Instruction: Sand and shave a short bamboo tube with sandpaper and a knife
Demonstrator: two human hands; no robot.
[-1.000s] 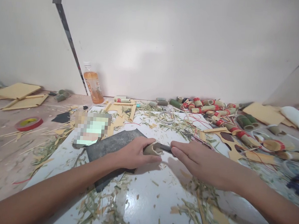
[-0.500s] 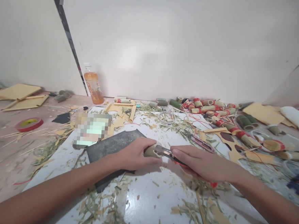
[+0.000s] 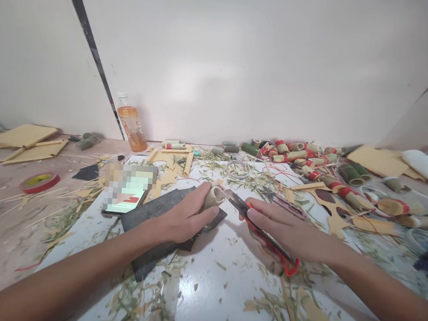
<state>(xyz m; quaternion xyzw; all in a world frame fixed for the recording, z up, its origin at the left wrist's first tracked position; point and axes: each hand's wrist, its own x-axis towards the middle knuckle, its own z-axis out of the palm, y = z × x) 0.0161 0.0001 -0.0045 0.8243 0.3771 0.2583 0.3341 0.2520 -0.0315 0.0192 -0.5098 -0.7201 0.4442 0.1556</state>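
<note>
My left hand grips a short pale bamboo tube and holds it against a dark mat on the white board. My right hand is closed on a red utility knife. Its blade tip points left and meets the open end of the tube. Green and tan shavings lie scattered round both hands.
A phone lies left of the mat. An orange drink bottle stands by the wall. Several bamboo pieces wrapped in red tape are heaped at the back right. A red tape roll and tan boards lie at the left.
My left hand has moved the tube a little away from me and turned its open end up. The knife has tilted, showing its red handle along my right hand.
</note>
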